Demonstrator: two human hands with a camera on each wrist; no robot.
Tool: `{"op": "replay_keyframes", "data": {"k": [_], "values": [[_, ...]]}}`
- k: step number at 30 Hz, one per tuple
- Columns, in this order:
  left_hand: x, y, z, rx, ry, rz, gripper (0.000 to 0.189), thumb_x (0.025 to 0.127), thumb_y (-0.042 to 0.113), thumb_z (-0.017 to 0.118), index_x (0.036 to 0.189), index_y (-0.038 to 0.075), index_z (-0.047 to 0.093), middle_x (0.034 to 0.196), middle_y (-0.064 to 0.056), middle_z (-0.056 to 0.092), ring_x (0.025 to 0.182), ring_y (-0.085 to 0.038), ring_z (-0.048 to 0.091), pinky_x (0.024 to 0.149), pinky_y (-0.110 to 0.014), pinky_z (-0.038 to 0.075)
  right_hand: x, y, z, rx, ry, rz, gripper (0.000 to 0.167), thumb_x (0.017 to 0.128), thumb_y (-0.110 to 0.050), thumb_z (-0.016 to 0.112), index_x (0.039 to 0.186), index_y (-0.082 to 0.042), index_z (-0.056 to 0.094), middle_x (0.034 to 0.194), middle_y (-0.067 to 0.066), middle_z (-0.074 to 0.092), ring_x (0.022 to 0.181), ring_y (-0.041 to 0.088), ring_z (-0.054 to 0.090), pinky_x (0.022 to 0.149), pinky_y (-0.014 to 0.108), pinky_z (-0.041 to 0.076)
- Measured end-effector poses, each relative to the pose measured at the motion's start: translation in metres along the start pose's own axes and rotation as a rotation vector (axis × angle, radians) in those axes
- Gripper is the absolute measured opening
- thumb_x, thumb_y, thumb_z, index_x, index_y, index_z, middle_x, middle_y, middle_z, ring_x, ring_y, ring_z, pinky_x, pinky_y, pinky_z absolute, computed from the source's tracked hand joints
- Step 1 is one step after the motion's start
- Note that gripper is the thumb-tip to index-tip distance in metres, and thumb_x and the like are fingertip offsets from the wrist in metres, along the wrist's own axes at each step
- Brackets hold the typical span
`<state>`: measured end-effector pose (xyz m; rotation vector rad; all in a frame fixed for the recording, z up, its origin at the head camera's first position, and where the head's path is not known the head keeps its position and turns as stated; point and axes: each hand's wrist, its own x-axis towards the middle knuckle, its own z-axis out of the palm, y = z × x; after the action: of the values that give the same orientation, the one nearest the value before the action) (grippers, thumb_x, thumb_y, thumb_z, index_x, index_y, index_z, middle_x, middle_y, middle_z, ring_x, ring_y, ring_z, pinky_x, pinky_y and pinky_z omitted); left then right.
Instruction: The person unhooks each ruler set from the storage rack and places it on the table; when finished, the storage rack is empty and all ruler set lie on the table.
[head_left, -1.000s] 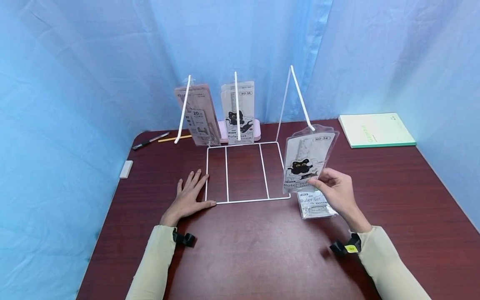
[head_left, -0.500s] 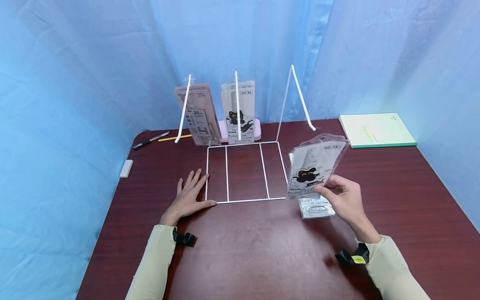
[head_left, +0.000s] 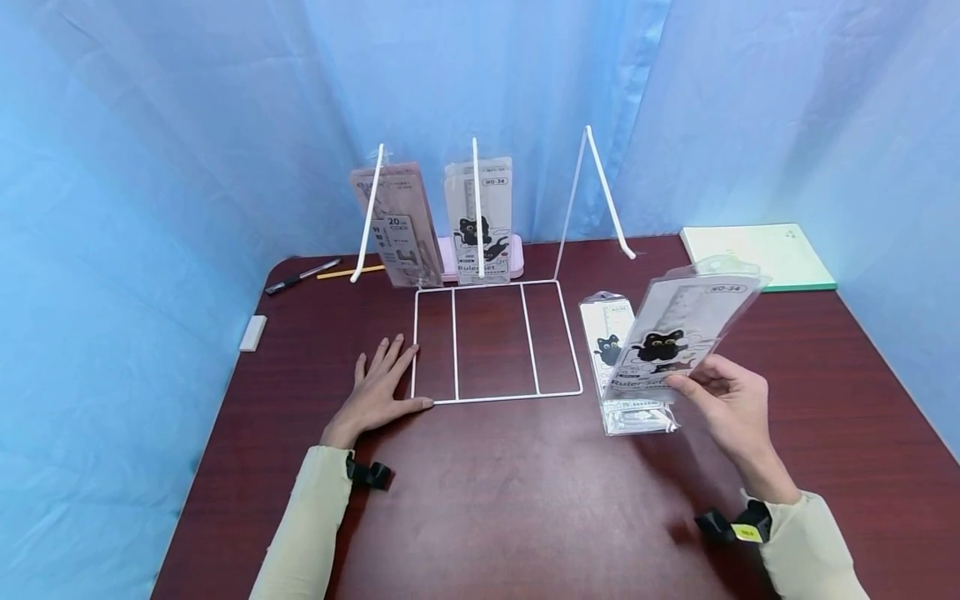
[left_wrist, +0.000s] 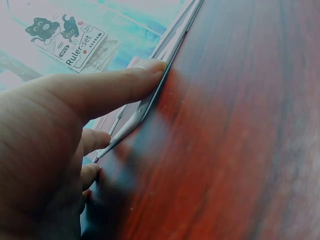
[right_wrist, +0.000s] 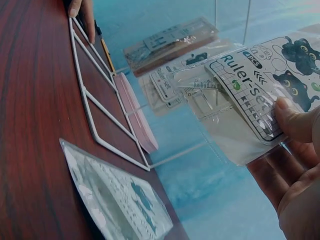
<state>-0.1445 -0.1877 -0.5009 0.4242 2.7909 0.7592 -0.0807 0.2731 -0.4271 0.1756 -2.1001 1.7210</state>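
My right hand (head_left: 731, 408) pinches a clear-packed ruler set (head_left: 675, 333) with black cats on its card, thumb in front and fingers behind. It is held up over the table, right of the white wire rack (head_left: 498, 400). Below it on the table lies another ruler set (head_left: 609, 333), partly covered in the head view. My left hand (head_left: 378, 387) lies with fingers spread at the rack's left front corner, its thumb (left_wrist: 125, 82) touching the wire. From the rack's left hook hangs a pinkish ruler pack (head_left: 397, 225), and from the middle hook a cat ruler set (head_left: 480, 221). Nothing hangs on the right hook (head_left: 611, 192).
Behind the rack lies a pink case (head_left: 516, 257). At the left are a pen (head_left: 300, 277), a yellow pencil (head_left: 348, 272) and a white eraser (head_left: 252, 333). A pale green notebook (head_left: 795, 250) lies at the back right. Blue curtains (head_left: 480, 75) enclose the table.
My right hand has moved the ruler set away from the right hook, rightward and toward me, uncovering more of the set on the table. The left hand has stayed put.
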Motion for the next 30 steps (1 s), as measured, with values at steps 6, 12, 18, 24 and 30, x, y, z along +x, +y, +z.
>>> {"op": "replay_keyframes", "data": {"k": [6,12,18,24,30], "values": [[0.001,0.001,-0.001,-0.008,-0.003,-0.003,0.100,0.084,0.055,0.073,0.162,0.020,0.021,0.171,-0.011,0.006,0.159,-0.036,-0.002,0.122,-0.067,-0.006,0.000,0.006,-0.014,-0.059,0.053,0.042,0.035,0.076,0.024,0.069,0.077,-0.011,0.072,0.066,-0.018,0.070,0.053,-0.007,0.062,0.053,0.009,0.047],[0.002,0.001,-0.001,-0.007,-0.010,-0.006,0.099,0.085,0.055,0.072,0.162,0.020,0.021,0.171,-0.011,0.005,0.159,-0.035,-0.002,0.122,-0.067,-0.006,0.003,0.014,-0.028,-0.144,0.130,0.119,0.024,0.077,0.020,0.072,0.074,-0.004,0.070,0.062,-0.018,0.069,0.051,-0.006,0.059,0.051,0.010,0.045],[0.001,0.001,-0.001,-0.013,-0.008,0.004,0.098,0.085,0.055,0.072,0.162,0.020,0.022,0.171,-0.010,0.006,0.159,-0.035,-0.003,0.122,-0.067,-0.006,0.006,0.024,-0.042,-0.095,0.134,0.170,0.029,0.080,0.018,0.071,0.093,-0.007,0.076,0.071,-0.017,0.074,0.060,-0.007,0.068,0.057,0.008,0.050],[0.000,0.000,0.000,-0.012,0.000,0.009,0.099,0.084,0.055,0.072,0.162,0.020,0.022,0.171,-0.010,0.006,0.159,-0.035,-0.002,0.122,-0.067,-0.005,0.010,0.037,-0.054,-0.068,0.111,0.194,0.040,0.082,0.018,0.070,0.108,-0.012,0.075,0.075,-0.018,0.075,0.064,-0.006,0.071,0.058,0.008,0.052],[0.000,-0.001,0.000,0.001,0.008,0.012,0.099,0.084,0.055,0.073,0.161,0.019,0.024,0.171,-0.012,0.008,0.159,-0.037,0.000,0.121,-0.069,-0.004,0.013,0.049,-0.067,-0.204,0.014,0.215,0.048,0.086,0.011,0.070,0.124,-0.017,0.069,0.078,-0.028,0.071,0.069,-0.012,0.069,0.060,0.007,0.052]]}}
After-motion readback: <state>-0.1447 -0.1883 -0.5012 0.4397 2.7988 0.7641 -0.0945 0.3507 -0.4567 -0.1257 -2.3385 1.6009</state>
